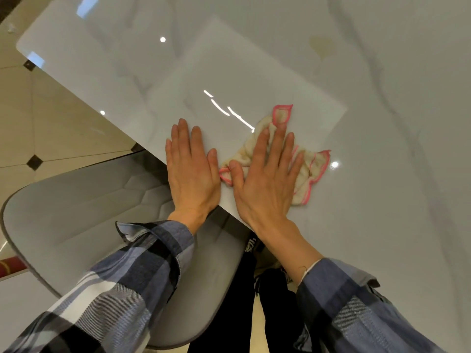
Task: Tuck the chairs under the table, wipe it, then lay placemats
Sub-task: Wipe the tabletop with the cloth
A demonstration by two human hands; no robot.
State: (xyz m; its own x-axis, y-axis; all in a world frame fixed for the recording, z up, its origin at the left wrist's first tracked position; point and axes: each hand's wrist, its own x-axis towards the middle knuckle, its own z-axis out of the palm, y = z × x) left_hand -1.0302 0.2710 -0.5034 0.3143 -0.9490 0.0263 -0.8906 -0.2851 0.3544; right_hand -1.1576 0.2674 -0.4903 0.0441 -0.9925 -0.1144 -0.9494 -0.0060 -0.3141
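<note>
A glossy white marble table fills the upper right of the view. A cream cloth with a pink hem lies crumpled on it near the front edge. My right hand presses flat on the cloth with straight, spread fingers. My left hand rests flat on the bare tabletop just left of the cloth, at the table's edge. A grey padded chair sits below the edge under my left forearm, its seat partly beneath the table.
A faint yellowish stain shows on the tabletop farther back. Beige floor tiles with small black diamonds lie to the left. The table's far left corner is rounded.
</note>
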